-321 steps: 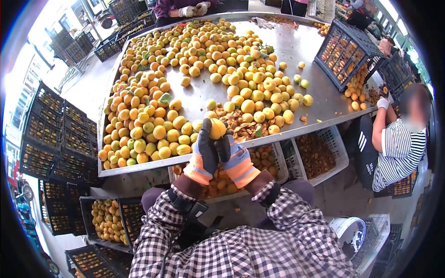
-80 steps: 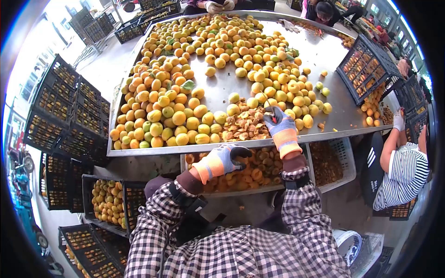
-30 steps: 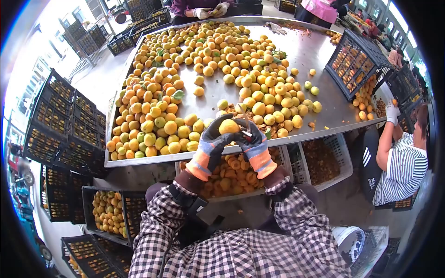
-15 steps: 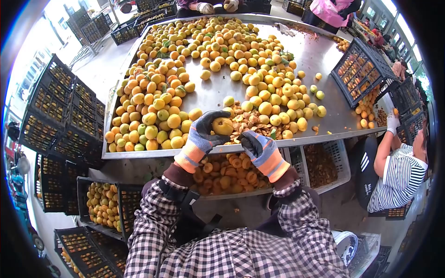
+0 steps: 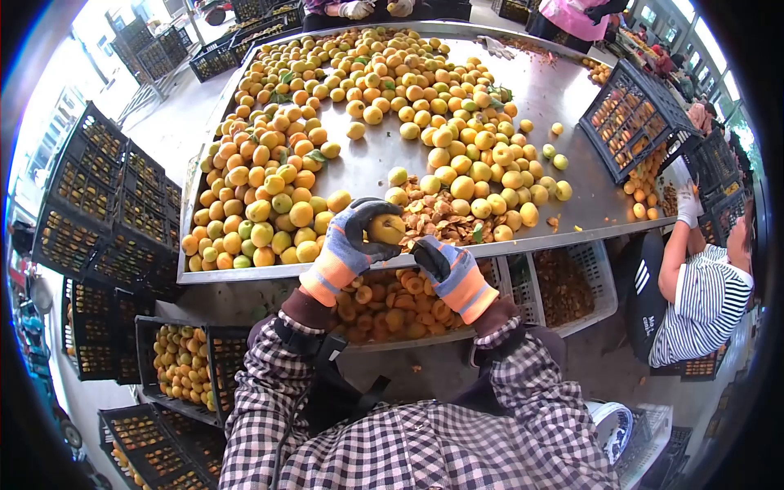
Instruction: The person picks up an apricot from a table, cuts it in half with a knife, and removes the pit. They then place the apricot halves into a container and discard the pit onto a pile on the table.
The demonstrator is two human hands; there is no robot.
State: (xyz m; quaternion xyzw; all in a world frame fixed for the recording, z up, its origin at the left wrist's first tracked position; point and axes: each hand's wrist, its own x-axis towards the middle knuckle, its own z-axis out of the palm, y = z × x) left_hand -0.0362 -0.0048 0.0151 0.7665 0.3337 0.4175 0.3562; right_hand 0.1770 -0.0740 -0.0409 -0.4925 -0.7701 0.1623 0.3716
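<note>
My left hand (image 5: pixel 345 249), in a grey, blue and orange glove, is closed around a yellow apricot (image 5: pixel 385 229) above the table's front edge. Close to the fruit's right side is my right hand (image 5: pixel 454 276), gloved alike, with its fingers pressed together; whatever they grip is hidden. Just beyond both hands lies a heap of brown pits or scraps (image 5: pixel 437 214) on the metal table (image 5: pixel 371 163). Whole apricots (image 5: pixel 282 200) are piled around it. Below the table edge, a container holds orange apricot halves (image 5: pixel 400 306).
A white crate (image 5: pixel 603 282) of brown scraps stands below the table, right of the halves. Black crates (image 5: pixel 90 196) are stacked at left. A tilted crate (image 5: pixel 629 122) spills apricots at right, near a person in a striped shirt (image 5: pixel 702 302). Gloved hands (image 5: pixel 357 10) show across the table.
My right hand has moved left, up to the apricot. The left hand still holds the fruit, now turned slightly. The co-worker's gloved hand at right has shifted a little.
</note>
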